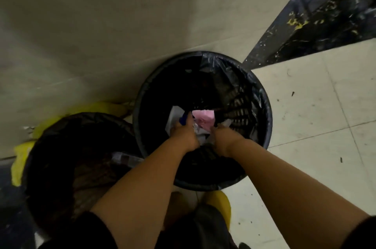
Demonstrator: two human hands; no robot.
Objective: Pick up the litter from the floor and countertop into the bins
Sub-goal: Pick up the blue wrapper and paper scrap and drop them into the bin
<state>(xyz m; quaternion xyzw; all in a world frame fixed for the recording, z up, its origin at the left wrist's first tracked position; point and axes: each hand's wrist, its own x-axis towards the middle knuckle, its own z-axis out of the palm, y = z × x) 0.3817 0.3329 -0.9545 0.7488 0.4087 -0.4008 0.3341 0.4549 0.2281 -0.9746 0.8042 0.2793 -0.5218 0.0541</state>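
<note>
1. Bin (262, 106): round, black-lined, on floor (305, 106) by wall (81, 25).
2. Litter (203, 119): crumpled pink and white paper inside bin.
3. Left hand (184, 135): closed on blue scrap (183, 119).
4. Right hand (225, 139): fingers hidden; grip unclear.

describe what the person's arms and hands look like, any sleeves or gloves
Both hands, the left hand and the right hand, are bare, with no gloves. The forearms are uncovered too. Dark short sleeves show only near the bottom edge. No watch, ring or bracelet can be made out in the dim light.

2 bins (262, 94) side by side, litter (203, 119) inside right
</note>
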